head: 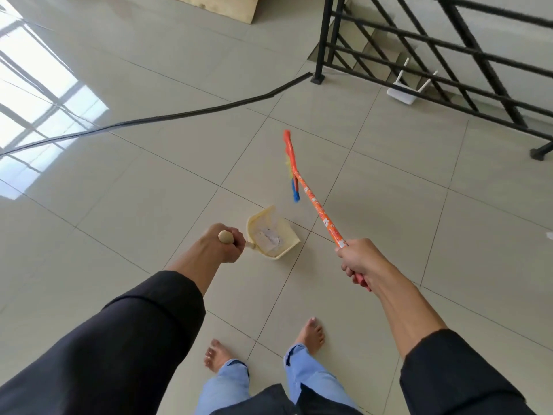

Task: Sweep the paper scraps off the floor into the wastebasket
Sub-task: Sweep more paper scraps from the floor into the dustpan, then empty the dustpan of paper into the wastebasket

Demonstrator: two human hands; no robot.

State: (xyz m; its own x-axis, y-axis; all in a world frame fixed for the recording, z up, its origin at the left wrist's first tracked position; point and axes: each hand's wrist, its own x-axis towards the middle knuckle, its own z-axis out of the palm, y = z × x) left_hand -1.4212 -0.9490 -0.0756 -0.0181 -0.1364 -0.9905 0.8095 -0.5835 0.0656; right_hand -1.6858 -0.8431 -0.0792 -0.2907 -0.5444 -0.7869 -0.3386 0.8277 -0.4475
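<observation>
I note the left hand (223,245) gripping the dustpan (273,233) handle; paper scraps (269,238) lie inside. The right hand (357,263) grips the broom (314,202), head at twelve o'clock. Railing (419,55) at two o'clock; open tile floor (134,190) at nine.

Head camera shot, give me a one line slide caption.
Left hand holds a dustpan of paper scraps; right hand lifts an orange broom.
</observation>
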